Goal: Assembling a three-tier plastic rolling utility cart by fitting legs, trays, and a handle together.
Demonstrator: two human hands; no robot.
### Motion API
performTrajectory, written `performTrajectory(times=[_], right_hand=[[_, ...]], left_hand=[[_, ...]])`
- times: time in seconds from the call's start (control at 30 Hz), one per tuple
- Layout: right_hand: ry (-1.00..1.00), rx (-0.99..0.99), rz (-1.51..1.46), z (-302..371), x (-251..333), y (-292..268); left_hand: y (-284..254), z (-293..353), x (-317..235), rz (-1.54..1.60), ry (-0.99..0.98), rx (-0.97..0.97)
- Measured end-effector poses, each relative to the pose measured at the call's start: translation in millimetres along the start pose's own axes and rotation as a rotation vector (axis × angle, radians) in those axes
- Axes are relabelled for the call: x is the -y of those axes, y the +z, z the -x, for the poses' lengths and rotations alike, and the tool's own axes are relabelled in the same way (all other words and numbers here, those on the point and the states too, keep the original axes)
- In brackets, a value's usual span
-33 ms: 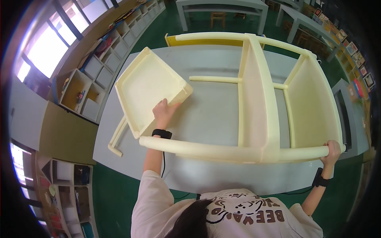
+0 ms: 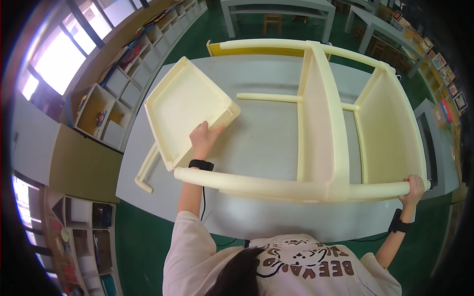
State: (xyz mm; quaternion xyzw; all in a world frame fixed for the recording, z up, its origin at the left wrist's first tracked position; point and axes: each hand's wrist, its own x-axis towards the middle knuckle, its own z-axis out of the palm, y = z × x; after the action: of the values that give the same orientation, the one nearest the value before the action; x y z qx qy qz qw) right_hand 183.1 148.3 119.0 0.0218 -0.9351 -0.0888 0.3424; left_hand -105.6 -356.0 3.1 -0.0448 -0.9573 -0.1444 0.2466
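Note:
A cream plastic shelf rack point(image 2: 269, 185) lies on its side on a grey table point(image 2: 261, 140). Its two fixed shelves stand on edge, joined by long round tubes. To their left is a separate cream shelf tray point(image 2: 177, 106), tilted, with a raised rim. My left hand point(image 2: 204, 139) grips that tray's near right rim, between the rack's open tube ends. Around the rack's near tube, at the far right end, my right hand point(image 2: 414, 191) is closed. Partly under the tray's left side lies a bent cream tube point(image 2: 147, 172).
A yellow board point(image 2: 261, 49) shows behind the rack at the table's far edge. White cubby shelves point(image 2: 128, 93) line the left wall. Other grey tables point(image 2: 279, 7) stand beyond on a green floor point(image 2: 143, 237). A thin black cable point(image 2: 203, 204) hangs by my left forearm.

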Motion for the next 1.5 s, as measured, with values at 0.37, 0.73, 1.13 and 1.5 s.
performTrajectory(times=[0.37, 0.73, 1.13, 1.5], right_hand=[[0.01, 0.005, 0.012, 3, -7, 3], [-0.01, -0.02, 0.029, -1, -4, 1], [-0.013, -0.006, 0.004, -1, -4, 0], [-0.004, 0.003, 0.001, -3, -4, -1]], left_hand=[[-44, 1, 4, 0.099, -0.13, -0.048], [-82, -6, 13, 0.324, -0.152, -0.063], [-104, -2, 29, 0.871, -0.253, -0.072], [-131, -29, 53, 0.884, -0.262, -0.247]])
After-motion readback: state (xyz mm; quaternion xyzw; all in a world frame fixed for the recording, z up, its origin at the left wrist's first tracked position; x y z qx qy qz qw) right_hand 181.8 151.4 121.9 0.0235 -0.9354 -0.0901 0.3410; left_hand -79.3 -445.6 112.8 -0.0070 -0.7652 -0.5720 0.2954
